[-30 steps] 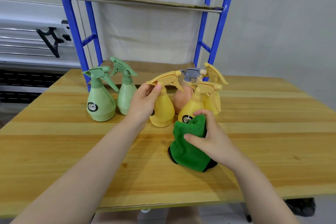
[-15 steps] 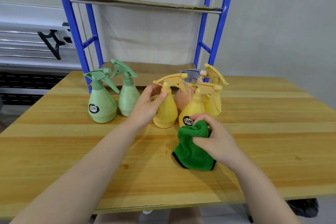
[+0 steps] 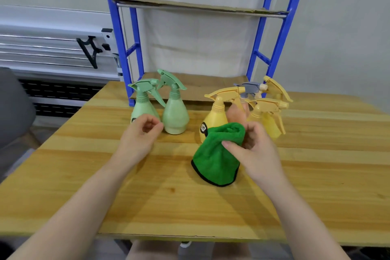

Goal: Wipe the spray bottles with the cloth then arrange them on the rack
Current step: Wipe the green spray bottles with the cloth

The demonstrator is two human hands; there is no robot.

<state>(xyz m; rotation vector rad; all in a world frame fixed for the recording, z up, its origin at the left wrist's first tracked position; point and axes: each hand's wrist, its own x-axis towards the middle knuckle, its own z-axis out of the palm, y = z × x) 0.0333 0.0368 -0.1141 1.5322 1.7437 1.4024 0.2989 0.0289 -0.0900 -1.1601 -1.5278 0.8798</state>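
Several spray bottles stand at the back of the wooden table point(image 3: 316, 175): two green ones point(image 3: 175, 115) on the left, and on the right a yellow one point(image 3: 215, 115), a peach one with a grey trigger point(image 3: 237, 112) and two more yellow ones point(image 3: 267, 116). My left hand point(image 3: 140, 135) hovers in front of the leftmost green bottle point(image 3: 141, 103), fingers loosely curled and holding nothing. My right hand point(image 3: 254, 150) grips a green cloth point(image 3: 215, 156) just in front of the yellow bottle. The cloth's black-edged hem hangs to the tabletop. The blue rack point(image 3: 280, 34) stands behind the bottles.
The rack's lower cardboard shelf point(image 3: 200, 87) lies about level with the table behind the bottles. An upper shelf point(image 3: 198, 6) sits well above. A white wall rail with a black bracket point(image 3: 90, 50) is at the left. A grey chair back point(image 3: 12, 103) shows at the far left.
My left hand let go of the yellow bottle's neck and moved left, in front of the green bottles. My right hand lifted the cloth slightly and re-gripped it.
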